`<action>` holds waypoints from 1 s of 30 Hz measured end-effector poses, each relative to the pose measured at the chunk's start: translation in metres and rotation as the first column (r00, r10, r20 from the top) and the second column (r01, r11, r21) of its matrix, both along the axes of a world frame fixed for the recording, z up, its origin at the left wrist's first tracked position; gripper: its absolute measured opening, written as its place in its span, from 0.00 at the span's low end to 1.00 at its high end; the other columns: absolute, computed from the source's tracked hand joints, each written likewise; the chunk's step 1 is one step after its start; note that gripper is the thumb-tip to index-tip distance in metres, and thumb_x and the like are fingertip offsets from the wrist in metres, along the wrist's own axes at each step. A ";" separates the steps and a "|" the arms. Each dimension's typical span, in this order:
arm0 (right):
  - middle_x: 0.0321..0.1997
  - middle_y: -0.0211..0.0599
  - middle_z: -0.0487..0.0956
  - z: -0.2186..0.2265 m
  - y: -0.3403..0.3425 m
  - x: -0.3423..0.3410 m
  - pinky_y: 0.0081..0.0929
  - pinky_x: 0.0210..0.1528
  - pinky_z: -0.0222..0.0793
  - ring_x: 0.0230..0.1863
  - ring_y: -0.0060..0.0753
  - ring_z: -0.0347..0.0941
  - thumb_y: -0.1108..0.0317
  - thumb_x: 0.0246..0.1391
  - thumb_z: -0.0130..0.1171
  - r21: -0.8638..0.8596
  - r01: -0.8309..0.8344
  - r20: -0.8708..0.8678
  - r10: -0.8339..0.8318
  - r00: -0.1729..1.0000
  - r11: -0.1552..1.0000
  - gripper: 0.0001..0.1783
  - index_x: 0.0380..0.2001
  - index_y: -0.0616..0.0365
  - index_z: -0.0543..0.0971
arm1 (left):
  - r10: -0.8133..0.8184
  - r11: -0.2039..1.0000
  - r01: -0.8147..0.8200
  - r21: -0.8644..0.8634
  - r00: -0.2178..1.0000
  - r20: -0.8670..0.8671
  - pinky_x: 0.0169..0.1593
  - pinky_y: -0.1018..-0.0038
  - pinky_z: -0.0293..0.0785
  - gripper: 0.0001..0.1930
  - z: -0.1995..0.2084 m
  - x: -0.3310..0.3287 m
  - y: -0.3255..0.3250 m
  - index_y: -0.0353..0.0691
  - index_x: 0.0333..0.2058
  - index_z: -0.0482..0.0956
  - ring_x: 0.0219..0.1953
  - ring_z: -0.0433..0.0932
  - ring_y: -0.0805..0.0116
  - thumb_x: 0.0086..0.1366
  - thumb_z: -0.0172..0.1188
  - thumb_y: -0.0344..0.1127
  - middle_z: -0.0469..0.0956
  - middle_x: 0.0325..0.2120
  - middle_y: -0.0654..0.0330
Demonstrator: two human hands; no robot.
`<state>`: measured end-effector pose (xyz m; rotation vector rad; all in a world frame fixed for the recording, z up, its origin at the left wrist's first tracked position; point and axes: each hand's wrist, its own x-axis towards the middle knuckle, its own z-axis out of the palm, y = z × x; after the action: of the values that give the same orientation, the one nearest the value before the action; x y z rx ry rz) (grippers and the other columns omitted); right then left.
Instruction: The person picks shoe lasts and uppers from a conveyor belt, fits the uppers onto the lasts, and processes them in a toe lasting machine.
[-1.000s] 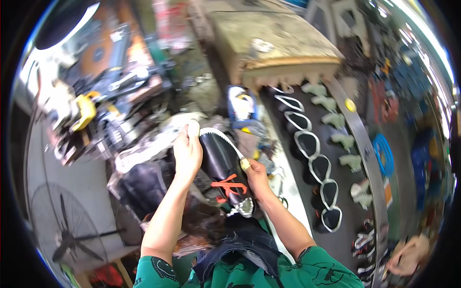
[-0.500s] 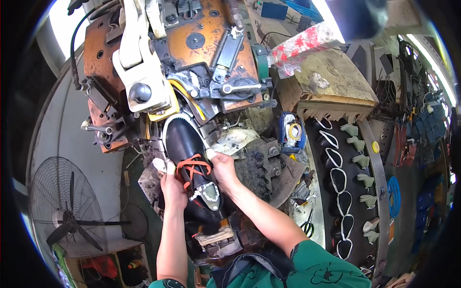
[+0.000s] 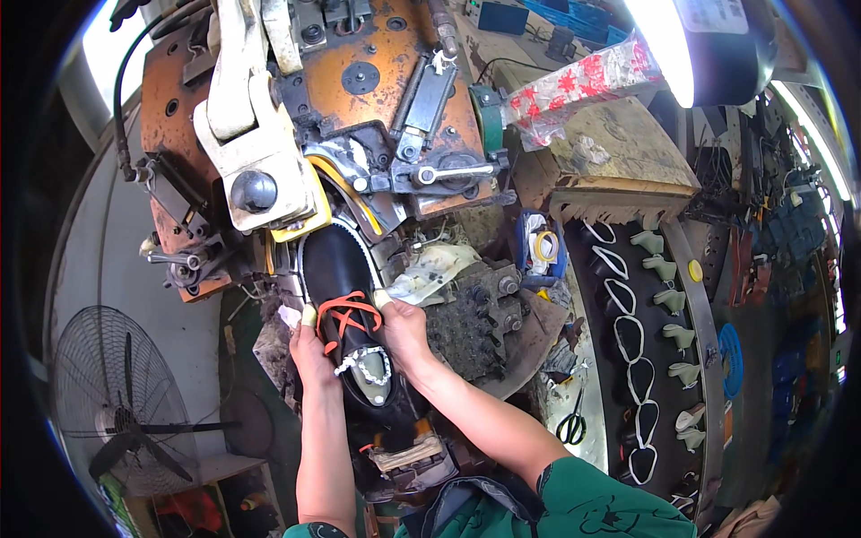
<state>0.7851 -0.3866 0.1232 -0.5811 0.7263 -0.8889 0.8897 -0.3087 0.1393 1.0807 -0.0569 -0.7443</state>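
A black shoe upper [image 3: 337, 264] with a white edge and orange laces [image 3: 346, 316] is stretched over a grey last [image 3: 369, 369], its toe pointing away from me. The toe end lies at the front of a lasting machine [image 3: 377, 81], just under a white arm with a yellow-edged pad [image 3: 305, 224]. My left hand [image 3: 316, 359] is closed on the upper's left side, and my right hand [image 3: 405, 336] grips its right side. Pale coverings show on both thumbs. The fingers beneath the upper are hidden.
A standing fan [image 3: 121, 417] is at the left. To the right, a rack [image 3: 659, 359] carries several white-edged uppers and pale green lasts beside them. Scissors [image 3: 572, 426], a blue bin with tape [image 3: 543, 247] and a worn wooden box [image 3: 610, 161] sit nearer. A lamp [image 3: 717, 45] hangs at upper right.
The heel end of the upper has swung slightly left and toward me, both hands moving with it. Their grip is unchanged. The whole view has shifted a little.
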 end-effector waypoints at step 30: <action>0.29 0.40 0.78 -0.004 0.002 -0.107 0.19 0.21 0.70 0.20 0.24 0.71 0.69 0.64 0.43 -0.180 -0.239 -0.187 0.205 0.961 0.954 0.13 0.33 0.66 0.75 | -0.956 0.185 0.232 0.955 0.267 0.120 0.46 0.66 0.76 0.22 -0.101 -0.049 0.226 0.33 0.46 0.77 0.43 0.81 0.56 0.48 0.64 0.29 0.81 0.38 0.46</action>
<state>0.6778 -0.3844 0.1191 -0.9086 0.7083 -0.7128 0.8409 -0.0831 0.0379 2.3686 -1.1865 -1.1509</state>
